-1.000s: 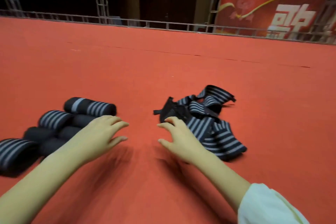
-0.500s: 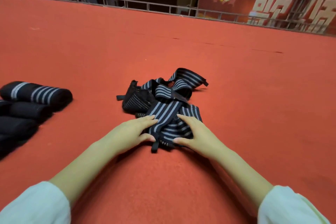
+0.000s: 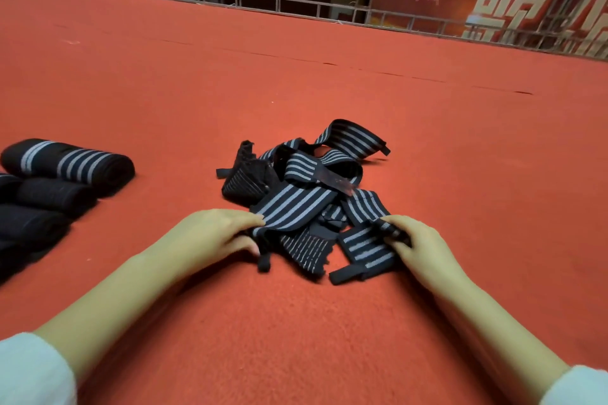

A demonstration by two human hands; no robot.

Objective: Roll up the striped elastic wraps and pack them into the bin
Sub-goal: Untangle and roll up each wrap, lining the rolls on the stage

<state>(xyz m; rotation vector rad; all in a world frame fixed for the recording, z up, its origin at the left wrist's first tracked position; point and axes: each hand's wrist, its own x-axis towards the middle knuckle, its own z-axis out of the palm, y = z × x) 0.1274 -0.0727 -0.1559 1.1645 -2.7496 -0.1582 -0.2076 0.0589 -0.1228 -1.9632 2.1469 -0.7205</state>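
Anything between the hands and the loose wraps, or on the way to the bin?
Nothing: the left hand and right hand already pinch strips of the tangled wraps. The strips lie crossed over each other, so one may drag others. No bin is in view.

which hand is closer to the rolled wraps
Left. The left hand grips the loose pile at its left edge, toward the rolled wraps; the right hand pinches a wrap at its right edge.

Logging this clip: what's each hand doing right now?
Left hand: closed, pinching the broad striped wrap.
Right hand: closed, pinching the short striped wrap end.
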